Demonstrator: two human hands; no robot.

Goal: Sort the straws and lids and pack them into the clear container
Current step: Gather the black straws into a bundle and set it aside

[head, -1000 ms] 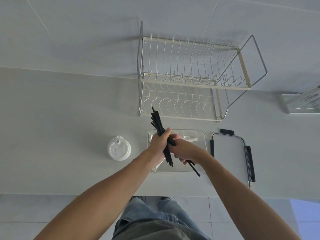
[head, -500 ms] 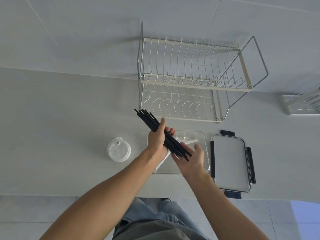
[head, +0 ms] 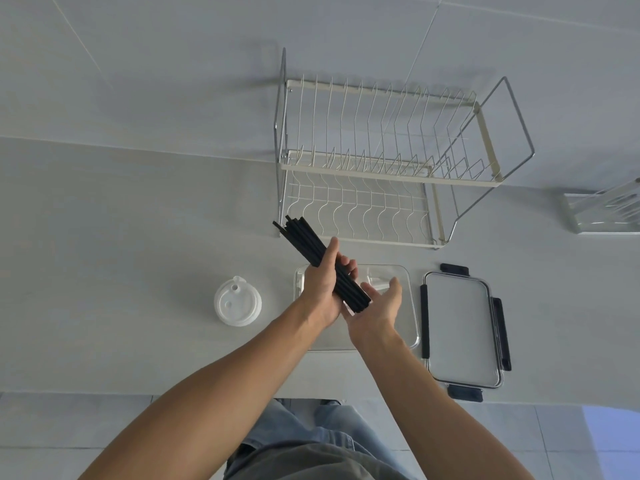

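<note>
Two hands are working right above the clear container (head: 412,306), which is sitting on the pale counter (head: 138,237) w/ its mouth open. Left hand (head: 320,289) is gripping a bundle of black straws (head: 311,247) around the middle, fingers and thumb wrapped round it, bundle slanting so the far ends are pointing up-left of the container toward the wire dish rack (head: 381,161) behind it. Right hand (head: 377,306) is lying open, palm up, fingers relaxed, cupping under the near ends of the straws, which are touching the palm approx. over the container's middle. Inside the container something pale and see-through is showing past the fingers, can't tell what it is. Just left of the container, a short gap away, a white cup lid (head: 238,301) is lying flat on the counter, sip hole facing the rack. Just right of the container its own lid (head: 460,327) is lying flat, clear panel w/ dark clips on the edges, not touching the container. Far right of the container, at the frame edge, a clear ridged item (head: 606,213) is sitting on the counter, too cropped to ID.
</note>
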